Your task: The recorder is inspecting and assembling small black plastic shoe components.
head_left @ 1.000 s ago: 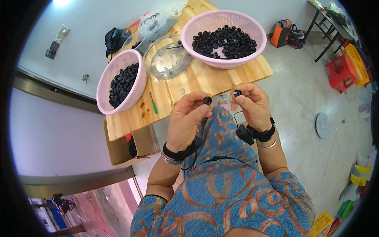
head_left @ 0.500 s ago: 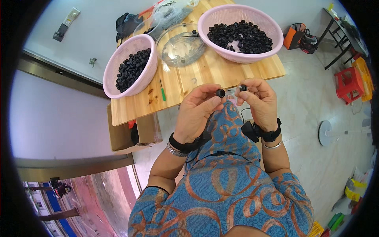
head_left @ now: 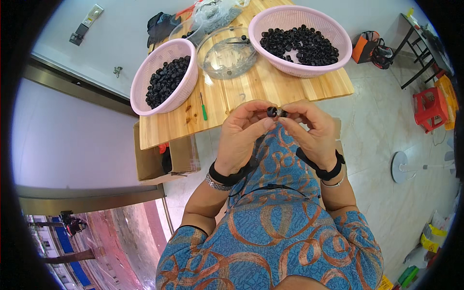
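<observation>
Just off the table's near edge, my left hand (head_left: 244,133) pinches a small black cap-like ring (head_left: 271,112) with its hollow side showing. From the other side, my right hand (head_left: 311,126) pinches a second small dark part (head_left: 283,114), mostly hidden by the fingertips. The two pieces are close together; whether they touch I cannot tell. Beyond my hands, a pink basket (head_left: 137,92) on the left holds many black caps, and a larger pink basket (head_left: 344,43) on the right holds similar black parts.
Between the baskets lies a round clear lid (head_left: 227,72) with a dark thin tool on it. A green-handled screwdriver (head_left: 204,114) rests on the wooden table (head_left: 270,92). Clear plastic bags (head_left: 217,14) sit behind. Under the table stands a cardboard box (head_left: 145,166); a red stool (head_left: 429,110) is off right.
My right hand has moved left, bringing its small dark part up to the black ring in my left hand. The fingertips of both hands are now almost together.
</observation>
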`<state>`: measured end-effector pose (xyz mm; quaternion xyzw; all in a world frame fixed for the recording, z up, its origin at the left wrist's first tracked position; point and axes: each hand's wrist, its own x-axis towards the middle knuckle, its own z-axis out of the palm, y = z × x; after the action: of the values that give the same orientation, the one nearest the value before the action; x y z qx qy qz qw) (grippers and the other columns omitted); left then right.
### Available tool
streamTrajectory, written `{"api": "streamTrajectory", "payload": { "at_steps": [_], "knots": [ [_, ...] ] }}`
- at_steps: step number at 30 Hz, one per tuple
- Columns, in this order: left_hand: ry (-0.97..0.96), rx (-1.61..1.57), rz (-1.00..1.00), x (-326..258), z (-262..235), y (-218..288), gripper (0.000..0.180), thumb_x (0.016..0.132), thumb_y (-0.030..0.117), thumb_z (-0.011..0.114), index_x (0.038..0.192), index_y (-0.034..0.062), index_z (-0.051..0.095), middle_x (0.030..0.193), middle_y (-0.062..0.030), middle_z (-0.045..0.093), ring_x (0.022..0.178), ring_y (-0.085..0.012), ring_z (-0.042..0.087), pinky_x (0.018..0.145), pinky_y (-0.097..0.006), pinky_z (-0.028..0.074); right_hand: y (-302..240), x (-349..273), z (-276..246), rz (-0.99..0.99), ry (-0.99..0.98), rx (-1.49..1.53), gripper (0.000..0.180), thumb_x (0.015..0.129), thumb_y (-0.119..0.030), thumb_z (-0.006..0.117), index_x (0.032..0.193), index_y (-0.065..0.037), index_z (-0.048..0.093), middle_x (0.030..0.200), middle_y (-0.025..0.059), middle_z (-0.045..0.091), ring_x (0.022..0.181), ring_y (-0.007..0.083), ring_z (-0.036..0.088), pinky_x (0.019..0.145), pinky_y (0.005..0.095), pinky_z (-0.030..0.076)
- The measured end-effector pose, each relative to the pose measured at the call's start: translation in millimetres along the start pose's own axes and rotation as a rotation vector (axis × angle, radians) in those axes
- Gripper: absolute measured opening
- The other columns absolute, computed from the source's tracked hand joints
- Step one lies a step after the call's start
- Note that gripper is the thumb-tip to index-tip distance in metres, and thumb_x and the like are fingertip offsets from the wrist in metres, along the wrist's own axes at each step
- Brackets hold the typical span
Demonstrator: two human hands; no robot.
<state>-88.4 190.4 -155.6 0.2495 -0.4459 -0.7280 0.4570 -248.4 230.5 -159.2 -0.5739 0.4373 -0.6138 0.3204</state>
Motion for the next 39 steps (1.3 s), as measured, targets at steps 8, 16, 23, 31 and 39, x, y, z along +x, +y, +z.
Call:
{"api": "streamTrajectory", "payload": {
  "at_steps": [8, 16, 23, 31, 39],
  "knots": [
    [0.000, -0.145, -0.072, 2.1, -7.6, -2.8, 0.024, 0.084, -0.002, 0.056, 0.108, 0.0012, 0.053, 0.103, -0.0071, 0.059, 0.097, -0.0148, 0.058, 0.083, -0.024, 0.048, -8.3, -0.6, 4.3, -0.072, 0.024, -0.149, 0.017, 0.076, -0.003, 0.066, 0.091, 0.000, 0.059, 0.076, 0.0078, 0.060, 0.064, 0.0137, 0.059, 0.057, 0.0237, 0.047],
    [0.001, -0.325, -0.051, 2.3, -17.3, -10.8, 0.028, 0.084, -0.004, 0.054, 0.110, 0.0036, 0.051, 0.108, -0.0063, 0.056, 0.099, -0.0162, 0.056, 0.088, -0.027, 0.047, -15.9, 3.5, 13.1, -0.230, 0.030, -0.342, 0.016, 0.073, -0.003, 0.064, 0.088, -0.002, 0.057, 0.078, 0.0116, 0.058, 0.067, 0.0276, 0.058, 0.058, 0.0329, 0.047],
    [-0.022, -0.198, -0.021, -2.8, -10.2, -4.1, 0.027, 0.083, -0.004, 0.055, 0.109, 0.0036, 0.052, 0.106, -0.0081, 0.057, 0.097, -0.0163, 0.056, 0.090, -0.030, 0.044, -17.9, 1.3, 12.4, -0.204, -0.031, -0.388, 0.014, 0.076, -0.006, 0.061, 0.088, -0.003, 0.055, 0.078, 0.0127, 0.058, 0.073, 0.0312, 0.058, 0.061, 0.0384, 0.047],
    [-0.026, -0.226, -0.058, -3.3, -8.1, -3.8, 0.024, 0.084, -0.003, 0.056, 0.107, 0.0019, 0.052, 0.102, -0.0080, 0.058, 0.096, -0.0155, 0.057, 0.088, -0.029, 0.046, -19.9, 0.4, 10.3, -0.202, -0.031, -0.392, 0.015, 0.076, -0.006, 0.062, 0.088, -0.002, 0.054, 0.079, 0.0132, 0.059, 0.073, 0.0316, 0.059, 0.061, 0.0387, 0.047],
    [0.001, -0.200, -0.047, -5.2, -9.4, -5.8, 0.024, 0.083, -0.005, 0.056, 0.106, 0.0024, 0.053, 0.103, -0.0088, 0.059, 0.095, -0.0156, 0.057, 0.085, -0.027, 0.047, -22.5, 0.0, 7.5, -0.213, -0.025, -0.461, 0.016, 0.074, -0.004, 0.066, 0.088, 0.000, 0.059, 0.076, 0.0104, 0.060, 0.066, 0.0231, 0.061, 0.057, 0.0296, 0.047]
  ]
}}
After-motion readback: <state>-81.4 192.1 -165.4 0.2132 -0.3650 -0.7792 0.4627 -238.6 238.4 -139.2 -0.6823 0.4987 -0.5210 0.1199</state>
